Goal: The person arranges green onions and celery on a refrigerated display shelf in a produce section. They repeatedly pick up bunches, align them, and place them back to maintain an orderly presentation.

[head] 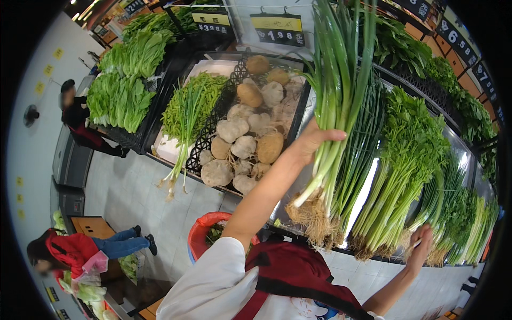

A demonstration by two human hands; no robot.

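My left hand (322, 138) is shut around the pale stalks of a large bunch of leek-like green onions (340, 88). The bunch stands almost upright in view, its leaves at the top and its tangled brown roots lowest, over the metal display shelf. Behind it lie thinner dark green scallions (362, 160). To the right, leafy celery (404, 140) rests with its roots towards me. My right hand (420, 244) is at the shelf's front edge, beside more scallions (434, 200). Its fingers are curled on a small white object, too small to identify.
Left of my arm are a crate of jicama-like tubers (244, 146), a tray of edamame pods (212, 86) with scallions (185, 144) across it, and romaine lettuce (128, 96). A red-lined bin (198, 236) stands below. Two people (76, 110) (76, 256) are at the left.
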